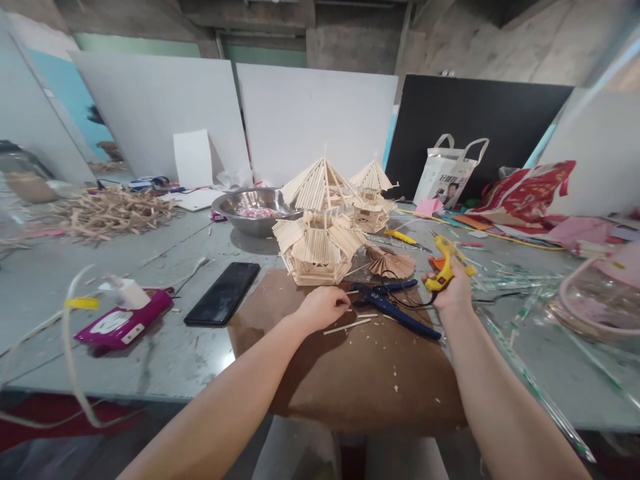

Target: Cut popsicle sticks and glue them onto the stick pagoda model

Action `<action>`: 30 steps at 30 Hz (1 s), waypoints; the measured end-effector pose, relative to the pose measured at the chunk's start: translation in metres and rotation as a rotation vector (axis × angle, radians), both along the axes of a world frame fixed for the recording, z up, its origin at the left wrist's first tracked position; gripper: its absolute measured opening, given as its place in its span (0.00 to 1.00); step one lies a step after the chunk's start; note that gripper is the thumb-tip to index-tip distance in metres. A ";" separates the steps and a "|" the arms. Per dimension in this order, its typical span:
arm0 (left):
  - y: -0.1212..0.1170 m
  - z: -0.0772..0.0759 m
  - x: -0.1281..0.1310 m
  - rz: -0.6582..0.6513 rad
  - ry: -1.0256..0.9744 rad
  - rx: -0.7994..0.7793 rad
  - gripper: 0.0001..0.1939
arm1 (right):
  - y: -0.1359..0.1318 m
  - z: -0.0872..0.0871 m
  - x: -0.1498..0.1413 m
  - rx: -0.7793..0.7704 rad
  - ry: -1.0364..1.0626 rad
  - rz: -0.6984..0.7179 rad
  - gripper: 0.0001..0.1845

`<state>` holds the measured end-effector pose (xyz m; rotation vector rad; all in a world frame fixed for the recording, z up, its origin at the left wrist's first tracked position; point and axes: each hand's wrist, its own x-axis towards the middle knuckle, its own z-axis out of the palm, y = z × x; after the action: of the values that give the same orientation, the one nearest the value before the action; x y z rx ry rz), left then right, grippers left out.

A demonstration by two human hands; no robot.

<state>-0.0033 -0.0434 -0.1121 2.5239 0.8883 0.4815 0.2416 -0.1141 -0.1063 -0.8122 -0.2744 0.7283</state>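
Note:
My right hand (pixel 453 287) grips a yellow hot glue gun (pixel 447 263), its nozzle aimed up and away from me. At the front of a pavilion model (pixel 320 247) built of thin wooden sticks, my left hand (pixel 324 308) is closed with its fingertips curled together. A pale stick end shows beside those fingertips; whether they hold it is unclear. Blue-handled cutters (pixel 395 310) lie between my hands on a brown board (pixel 360 380). Loose short sticks (pixel 347 327) lie by the left hand. A second, similar model (pixel 373 200) stands behind the first.
A black phone (pixel 223 293) and a purple power strip (pixel 125 320) lie left. Behind them are a metal bowl (pixel 255 207) and a stick pile (pixel 117 210). A yellow utility knife (pixel 400 236), a folded brown paper fan (pixel 393 262) and a white bag (pixel 443 173) are at right.

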 end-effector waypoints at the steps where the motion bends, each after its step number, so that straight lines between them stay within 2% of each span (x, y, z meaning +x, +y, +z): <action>1: -0.002 0.000 0.001 -0.018 0.046 0.023 0.09 | 0.000 0.000 0.001 0.006 0.019 -0.003 0.09; 5: -0.006 0.001 0.002 -0.085 0.135 0.084 0.13 | -0.005 0.002 0.014 0.043 0.106 -0.066 0.10; 9: -0.005 0.004 0.002 -0.077 0.145 0.084 0.15 | -0.014 0.004 0.032 0.111 0.185 -0.187 0.15; 12: -0.003 0.004 0.000 -0.067 0.141 0.073 0.15 | -0.015 0.002 0.037 0.120 0.161 -0.233 0.18; 14: -0.001 0.003 0.000 -0.066 0.135 0.075 0.15 | -0.011 0.000 0.033 0.086 0.113 -0.212 0.17; 18: 0.002 0.001 0.000 -0.062 0.135 0.086 0.15 | 0.004 -0.005 0.012 -0.109 0.010 -0.031 0.11; 21: 0.002 0.001 0.000 -0.053 0.145 0.092 0.14 | 0.014 -0.011 -0.002 -0.416 -0.136 0.161 0.10; 23: 0.003 0.001 -0.001 -0.050 0.147 0.095 0.14 | 0.017 -0.015 -0.007 -0.514 -0.204 0.224 0.10; 27: 0.004 0.001 -0.001 -0.048 0.142 0.089 0.15 | 0.022 -0.023 -0.008 -0.581 -0.339 0.220 0.12; 30: 0.005 0.000 -0.001 -0.040 0.137 0.081 0.15 | 0.024 -0.030 -0.005 -0.631 -0.481 0.139 0.15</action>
<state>-0.0048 -0.0382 -0.1122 2.6696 0.8820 0.3412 0.2363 -0.0897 -0.1367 -1.5862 -0.5493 0.7509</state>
